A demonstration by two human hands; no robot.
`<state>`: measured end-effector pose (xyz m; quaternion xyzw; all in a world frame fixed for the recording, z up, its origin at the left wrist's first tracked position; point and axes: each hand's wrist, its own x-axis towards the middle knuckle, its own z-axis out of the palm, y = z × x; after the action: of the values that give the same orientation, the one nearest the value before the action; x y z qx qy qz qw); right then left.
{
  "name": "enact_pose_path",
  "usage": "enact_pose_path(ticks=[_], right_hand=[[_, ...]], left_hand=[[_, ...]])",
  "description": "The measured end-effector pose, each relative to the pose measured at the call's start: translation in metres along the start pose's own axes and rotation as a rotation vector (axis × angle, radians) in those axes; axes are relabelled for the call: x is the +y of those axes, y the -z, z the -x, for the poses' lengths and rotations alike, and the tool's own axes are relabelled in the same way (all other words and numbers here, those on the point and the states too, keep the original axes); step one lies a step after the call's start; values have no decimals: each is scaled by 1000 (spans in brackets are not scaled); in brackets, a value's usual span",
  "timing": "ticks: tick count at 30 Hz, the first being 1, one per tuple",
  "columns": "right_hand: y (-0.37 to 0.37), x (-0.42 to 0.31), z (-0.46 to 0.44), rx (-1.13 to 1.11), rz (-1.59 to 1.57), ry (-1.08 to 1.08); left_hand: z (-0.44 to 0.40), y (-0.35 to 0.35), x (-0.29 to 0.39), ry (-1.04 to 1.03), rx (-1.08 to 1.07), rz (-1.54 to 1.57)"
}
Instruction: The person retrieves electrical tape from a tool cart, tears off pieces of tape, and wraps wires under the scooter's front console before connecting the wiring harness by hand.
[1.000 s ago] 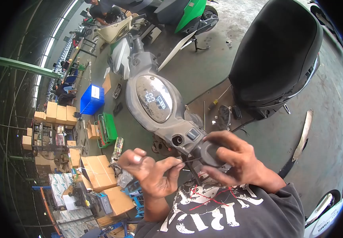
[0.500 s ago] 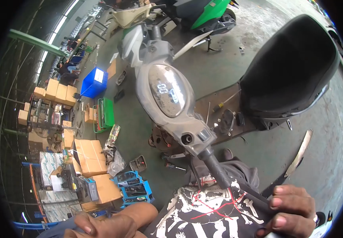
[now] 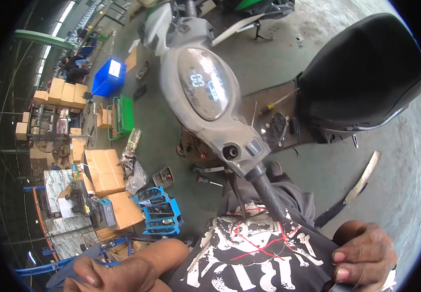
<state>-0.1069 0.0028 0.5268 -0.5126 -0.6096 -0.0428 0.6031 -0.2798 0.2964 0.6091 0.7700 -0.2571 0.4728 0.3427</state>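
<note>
At the lower left my left hand [image 3: 115, 275] is curled, its thumb showing and its lower part cut off by the frame; what it holds, if anything, is hidden. On the lower right my right hand [image 3: 365, 253] has bent fingers pressed round something dark at the frame's bottom edge, too hidden to name. Between them is my dark printed shirt [image 3: 264, 248]. A scooter's dusty grey handlebar cover with a lit oval display [image 3: 205, 85] stands ahead, its black grip [image 3: 269, 197] reaching toward the shirt. Neither hand touches the grip.
A black seat [image 3: 366, 78] rises at the right. On the footboard lie a yellow-handled screwdriver [image 3: 271, 106] and small parts. To the left are a blue tool tray [image 3: 159, 211], cardboard boxes [image 3: 104, 170], a green toolbox [image 3: 125, 117] and a blue crate [image 3: 109, 78]. A curved strip [image 3: 364, 177] lies on the floor.
The scooter and surroundings sit slightly higher in view. My right hand has shifted a little, its fingers more curled. The display's digits look different from the earlier 00.
</note>
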Motion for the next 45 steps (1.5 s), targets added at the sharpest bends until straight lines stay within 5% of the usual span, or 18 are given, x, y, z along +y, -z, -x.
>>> enact_pose_path(ticks=[2,5,7,9,10,11,18,23,25,26,27,30,33,34,36,39,43,45], right_hand=[[3,26,18,198,-62,118],[12,90,75,209,26,-371],[-9,160,110,-65,192,-986],[-64,263,232,-83,360,-1085],[-79,297,256,-125,286,-1410],[-100,336,311,26,371,-1284],[-122,480,380,132,773,-1527],[-120,436,339,243,931,-1492],[-113,392,315,717,652,-1261],[-103,355,295,702,713,-1260],[-83,280,194,765,437,-1245],[-71,145,130,961,449,-881],[-99,73,66,751,88,-446],[-137,58,10,487,160,-149],[-186,48,-78,188,164,-389],[-230,67,-84,167,-63,-840],[-275,100,-126,404,-332,-866],[-283,122,-125,258,-286,-799]], left_hand=[[8,-13,-17,-13,91,48],[14,-19,-28,-60,518,-370],[35,4,-40,230,158,-472],[51,18,-54,439,-150,-642],[58,22,-62,511,-276,-736],[67,24,-67,565,-342,-823],[86,55,-68,796,-518,-1069],[91,72,-78,829,-516,-932],[99,66,-89,911,-385,-735],[102,63,-94,906,-382,-629],[100,59,-100,888,-385,-522],[94,49,-129,722,-467,-108],[88,40,-144,516,-520,168],[88,37,-147,480,-492,220],[85,44,-152,421,-419,262],[80,77,-160,385,-342,127],[93,116,-182,533,-328,23],[95,133,-188,653,-291,-29]])
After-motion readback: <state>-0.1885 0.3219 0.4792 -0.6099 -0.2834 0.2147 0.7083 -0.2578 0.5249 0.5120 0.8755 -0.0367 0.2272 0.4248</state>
